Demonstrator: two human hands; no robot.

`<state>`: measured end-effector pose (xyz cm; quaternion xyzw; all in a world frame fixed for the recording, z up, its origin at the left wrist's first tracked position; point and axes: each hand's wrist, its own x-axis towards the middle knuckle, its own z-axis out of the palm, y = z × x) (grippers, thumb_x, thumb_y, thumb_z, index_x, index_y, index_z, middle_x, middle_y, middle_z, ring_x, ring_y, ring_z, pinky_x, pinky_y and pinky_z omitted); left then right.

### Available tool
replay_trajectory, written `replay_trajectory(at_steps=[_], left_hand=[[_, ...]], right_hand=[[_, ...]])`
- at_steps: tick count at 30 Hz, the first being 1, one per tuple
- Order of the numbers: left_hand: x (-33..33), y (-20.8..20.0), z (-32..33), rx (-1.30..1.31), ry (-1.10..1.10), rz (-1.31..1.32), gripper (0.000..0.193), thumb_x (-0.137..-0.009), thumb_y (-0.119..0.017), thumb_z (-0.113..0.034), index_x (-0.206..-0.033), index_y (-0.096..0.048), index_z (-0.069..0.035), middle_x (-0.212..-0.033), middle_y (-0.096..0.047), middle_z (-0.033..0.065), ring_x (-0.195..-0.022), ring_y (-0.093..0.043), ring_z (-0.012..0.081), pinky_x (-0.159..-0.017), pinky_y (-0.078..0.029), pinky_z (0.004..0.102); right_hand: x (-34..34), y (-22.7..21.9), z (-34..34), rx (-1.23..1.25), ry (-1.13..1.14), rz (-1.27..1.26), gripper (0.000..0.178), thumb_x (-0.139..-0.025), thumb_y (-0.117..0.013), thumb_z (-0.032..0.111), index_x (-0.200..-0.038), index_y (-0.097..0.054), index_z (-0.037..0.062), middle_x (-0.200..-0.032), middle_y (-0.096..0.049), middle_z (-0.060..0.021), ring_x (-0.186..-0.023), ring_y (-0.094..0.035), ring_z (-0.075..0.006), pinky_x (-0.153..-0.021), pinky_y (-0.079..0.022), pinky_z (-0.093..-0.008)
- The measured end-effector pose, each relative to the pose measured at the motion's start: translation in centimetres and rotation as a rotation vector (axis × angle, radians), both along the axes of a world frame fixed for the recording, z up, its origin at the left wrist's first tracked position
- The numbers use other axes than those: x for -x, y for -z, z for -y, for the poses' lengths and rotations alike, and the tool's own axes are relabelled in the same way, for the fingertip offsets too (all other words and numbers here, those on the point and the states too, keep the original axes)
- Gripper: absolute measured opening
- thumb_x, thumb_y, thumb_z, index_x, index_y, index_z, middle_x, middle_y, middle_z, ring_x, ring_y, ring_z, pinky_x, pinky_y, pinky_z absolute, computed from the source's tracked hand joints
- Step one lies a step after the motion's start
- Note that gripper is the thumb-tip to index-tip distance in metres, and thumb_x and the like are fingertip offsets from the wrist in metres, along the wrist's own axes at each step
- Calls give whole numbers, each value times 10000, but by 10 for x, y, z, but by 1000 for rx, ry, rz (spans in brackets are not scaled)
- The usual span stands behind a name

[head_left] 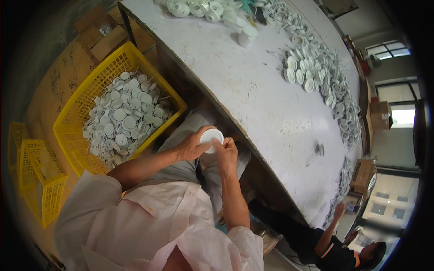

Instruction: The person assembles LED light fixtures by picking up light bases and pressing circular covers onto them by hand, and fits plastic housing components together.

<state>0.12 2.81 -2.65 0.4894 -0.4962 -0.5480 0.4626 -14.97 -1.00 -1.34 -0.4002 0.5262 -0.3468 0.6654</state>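
Between my two hands, above my lap, is a round white disc-shaped part [209, 137] with a raised rim. My left hand [191, 145] is closed on its left edge. My right hand [226, 152] pinches its right side, the thumb lying on its face. Left of my knees stands a yellow plastic basket [72, 147] heaped with white discs [129, 122], several with thin wires. In front and to the right is the white table [253, 104], its edge close to my right hand.
White ring-like parts [312, 72] line the table's far side; one wired part [319, 150] lies apart. White cup-shaped pieces [199, 9] sit at the top. Empty yellow baskets [43, 176] and cardboard boxes [97, 38] stand on the left. Another person [330, 246] works at lower right.
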Motion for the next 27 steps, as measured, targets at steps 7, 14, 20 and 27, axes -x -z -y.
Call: replay_trajectory(at_steps=[7,14,20,27], left_hand=[[-55,13,3,-75,-360,-173,322,-896,-566,-155,-1189,-516,-33,-1080,-610,102,-996,-584,158,-869,-466,293],[-205,93,-37,-433,-897,5,403,-871,-550,-199,-1242,-491,-52,-1031,-596,81,-846,-574,155,-662,-475,281],[-309,188,-131,-563,-1114,8,509,-831,-595,-167,-1294,-441,-24,-1126,-568,132,-908,-586,194,-697,-487,294],[-276,176,-115,-395,-1173,440,437,-828,-621,-95,-1226,-488,25,-1150,-581,140,-1010,-581,204,-870,-455,290]], right_hand=[[-25,-25,68,366,-129,-264,384,-768,-744,129,-1050,-519,-3,-830,-566,-34,-728,-522,-91,-610,-447,-224],[-63,-26,242,774,88,-539,727,-718,-752,225,-1306,-398,-16,-1079,-591,-156,-940,-572,-253,-869,-456,-362],[-117,-3,334,753,83,-716,1000,-620,-786,348,-1401,-256,15,-1249,-515,-248,-1134,-504,-386,-967,-400,-453],[-154,-16,356,693,134,-919,884,-609,-760,307,-1340,-344,37,-1171,-563,-222,-1053,-532,-413,-931,-423,-467]])
